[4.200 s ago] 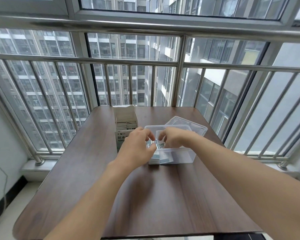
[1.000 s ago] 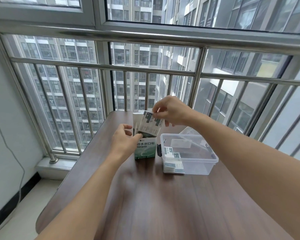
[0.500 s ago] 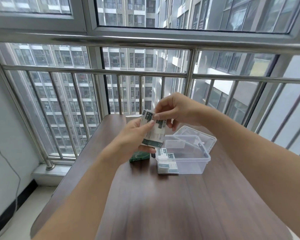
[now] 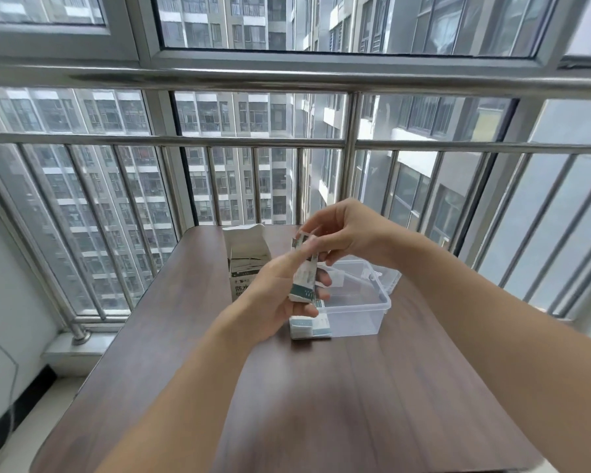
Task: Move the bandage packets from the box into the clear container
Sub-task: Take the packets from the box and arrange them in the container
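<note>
An open white bandage box (image 4: 244, 254) stands at the far middle of the table, with several packets still showing inside. Just right of it sits the clear container (image 4: 359, 310), a stack of packets (image 4: 309, 327) lying in its near left corner. Above the container's left edge, both hands hold a bundle of white and teal bandage packets (image 4: 304, 278). My left hand (image 4: 277, 298) grips its lower part, and my right hand (image 4: 342, 233) pinches its top.
The container's clear lid (image 4: 388, 276) lies behind it on the right. The dark wooden table (image 4: 321, 404) stands against a steel window railing (image 4: 350, 165). A white wall and a low sill are at the left.
The right hand pulled a bundle of packets out of the box and carried it right, over the container. The left hand left the box and took hold of the bundle's lower part.
</note>
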Available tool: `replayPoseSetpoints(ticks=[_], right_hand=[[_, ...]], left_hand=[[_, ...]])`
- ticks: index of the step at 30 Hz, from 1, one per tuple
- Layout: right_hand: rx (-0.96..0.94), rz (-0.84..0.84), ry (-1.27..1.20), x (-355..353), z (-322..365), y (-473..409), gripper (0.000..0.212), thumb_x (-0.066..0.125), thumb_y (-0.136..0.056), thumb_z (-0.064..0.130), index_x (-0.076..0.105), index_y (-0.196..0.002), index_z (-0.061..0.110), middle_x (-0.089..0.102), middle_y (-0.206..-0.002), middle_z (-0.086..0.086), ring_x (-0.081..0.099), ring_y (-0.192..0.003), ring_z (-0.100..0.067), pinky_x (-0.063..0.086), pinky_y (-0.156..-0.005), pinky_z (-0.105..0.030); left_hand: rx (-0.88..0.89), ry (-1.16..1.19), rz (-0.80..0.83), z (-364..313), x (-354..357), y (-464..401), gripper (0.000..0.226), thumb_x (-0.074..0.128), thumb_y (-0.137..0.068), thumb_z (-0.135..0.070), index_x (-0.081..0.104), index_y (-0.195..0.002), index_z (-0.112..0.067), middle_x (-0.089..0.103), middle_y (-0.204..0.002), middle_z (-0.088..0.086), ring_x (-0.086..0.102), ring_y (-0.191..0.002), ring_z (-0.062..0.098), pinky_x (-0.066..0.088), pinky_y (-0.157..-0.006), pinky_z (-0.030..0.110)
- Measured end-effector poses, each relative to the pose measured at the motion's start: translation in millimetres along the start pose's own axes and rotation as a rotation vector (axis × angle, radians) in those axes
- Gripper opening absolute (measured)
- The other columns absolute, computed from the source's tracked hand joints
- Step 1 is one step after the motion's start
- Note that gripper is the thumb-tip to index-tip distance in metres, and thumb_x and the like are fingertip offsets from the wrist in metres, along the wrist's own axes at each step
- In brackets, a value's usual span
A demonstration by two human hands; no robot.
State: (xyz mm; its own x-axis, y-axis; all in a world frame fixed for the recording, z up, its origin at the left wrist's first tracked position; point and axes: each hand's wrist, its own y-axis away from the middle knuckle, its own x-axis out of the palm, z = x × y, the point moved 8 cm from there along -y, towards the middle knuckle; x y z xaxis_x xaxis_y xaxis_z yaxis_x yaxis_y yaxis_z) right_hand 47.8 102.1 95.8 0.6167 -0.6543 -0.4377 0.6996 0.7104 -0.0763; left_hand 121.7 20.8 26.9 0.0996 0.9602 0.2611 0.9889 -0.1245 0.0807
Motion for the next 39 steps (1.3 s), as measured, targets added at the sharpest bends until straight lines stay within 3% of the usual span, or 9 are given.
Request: replayPoseSetpoints(ticks=[3, 8, 10, 12, 18, 22, 26, 29, 39], right_hand=[[-0.029, -0.087, 0.121, -0.8, 6.8, -0.9, 0.027, 0.078, -0.083, 0.007, 0.074, -0.110, 0.010, 0.066, -0.086, -0.003, 0.062, -0.068, -0.010, 0.056, -0.065, -0.024], [-0.069, -0.119, 0.408, 14.5, 20.0, -1.0, 0.039, 0.062, -0.097, 0.033, 0.059, -0.135, 0.021, 0.062, -0.127, 0.003, 0.063, -0.107, -0.013, 0.053, -0.092, -0.033], [-0.063, -0.132, 0.466, 24.4, 20.7, 1.1, 0.034, 0.058, -0.099, 0.035, 0.063, -0.128, 0.019, 0.068, -0.118, 0.003, 0.067, -0.102, -0.016, 0.055, -0.091, -0.035], [-0.116, -0.233, 0.531, 24.9, 25.1, 3.8, 0.023, 0.059, -0.099, 0.033, 0.068, -0.112, 0.017, 0.068, -0.091, 0.008, 0.066, -0.079, -0.010, 0.055, -0.077, -0.031], [-0.193, -0.395, 0.629, 17.4, 31.4, 4.5, 0.017, 0.053, -0.100, 0.020, 0.066, -0.099, 0.011, 0.065, -0.083, 0.001, 0.060, -0.077, -0.016, 0.044, -0.064, -0.018], [-0.110, -0.230, 0.455, 4.3, 18.3, 0.1, 0.023, 0.050, -0.104, 0.030, 0.064, -0.103, 0.012, 0.070, -0.086, -0.003, 0.069, -0.077, -0.016, 0.058, -0.072, -0.035], [-0.006, -0.135, 0.094, -10.7, -4.4, -2.6, 0.022, 0.056, -0.101, 0.026, 0.064, -0.113, 0.009, 0.069, -0.081, 0.004, 0.060, -0.061, -0.001, 0.047, -0.057, -0.018], [0.029, -0.142, -0.117, -15.9, -23.7, -3.5, 0.017, 0.064, -0.097, 0.015, 0.068, -0.109, 0.004, 0.068, -0.075, 0.004, 0.053, -0.062, -0.008, 0.042, -0.062, -0.023], [0.092, -0.081, -0.178, 2.7, -35.7, -1.7, 0.019, 0.060, -0.099, 0.013, 0.064, -0.112, 0.000, 0.063, -0.079, -0.003, 0.051, -0.062, -0.012, 0.038, -0.066, -0.027]], left_hand=[[0.014, -0.012, -0.054, 0.0, 2.0, -3.1, 0.011, 0.060, -0.098, -0.009, 0.058, -0.109, -0.008, 0.062, -0.081, 0.007, 0.063, -0.060, 0.016, 0.046, -0.041, 0.023], [0.086, -0.175, -0.206, -6.5, -3.2, -13.5, 0.007, 0.061, -0.100, -0.016, 0.062, -0.097, -0.010, 0.064, -0.082, 0.004, 0.065, -0.065, 0.013, 0.051, -0.048, 0.024], [0.123, -0.247, -0.275, -11.6, -3.4, -17.4, 0.010, 0.057, -0.102, -0.013, 0.063, -0.094, -0.010, 0.064, -0.086, 0.006, 0.065, -0.075, 0.015, 0.058, -0.053, 0.027], [0.151, -0.303, -0.360, -16.4, -6.8, -22.3, 0.018, 0.051, -0.102, -0.009, 0.064, -0.090, -0.008, 0.065, -0.086, 0.009, 0.065, -0.079, 0.018, 0.060, -0.054, 0.028], [0.292, -0.513, -0.481, -32.8, -5.2, -30.8, 0.008, 0.053, -0.095, -0.011, 0.057, -0.099, -0.004, 0.059, -0.064, 0.005, 0.052, -0.043, 0.009, 0.040, -0.035, 0.021], [0.233, -0.363, -0.385, -27.5, -9.7, -34.1, 0.032, 0.071, -0.091, -0.017, 0.046, -0.111, -0.015, 0.064, -0.072, 0.007, 0.057, -0.049, 0.011, 0.038, -0.037, 0.022], [0.183, -0.322, -0.294, -22.2, -12.0, -39.7, 0.036, 0.073, -0.092, -0.021, 0.047, -0.116, -0.016, 0.060, -0.067, 0.002, 0.053, -0.048, 0.009, 0.038, -0.041, 0.024], [0.193, -0.319, -0.273, -20.1, -9.9, -43.4, 0.038, 0.074, -0.091, -0.019, 0.047, -0.117, -0.013, 0.058, -0.066, 0.003, 0.053, -0.046, 0.010, 0.037, -0.039, 0.024], [0.242, -0.475, -0.294, -16.7, -5.8, -42.5, 0.045, 0.072, -0.093, -0.020, 0.039, -0.123, -0.015, 0.063, -0.076, 0.008, 0.061, -0.046, 0.016, 0.041, -0.035, 0.024]])
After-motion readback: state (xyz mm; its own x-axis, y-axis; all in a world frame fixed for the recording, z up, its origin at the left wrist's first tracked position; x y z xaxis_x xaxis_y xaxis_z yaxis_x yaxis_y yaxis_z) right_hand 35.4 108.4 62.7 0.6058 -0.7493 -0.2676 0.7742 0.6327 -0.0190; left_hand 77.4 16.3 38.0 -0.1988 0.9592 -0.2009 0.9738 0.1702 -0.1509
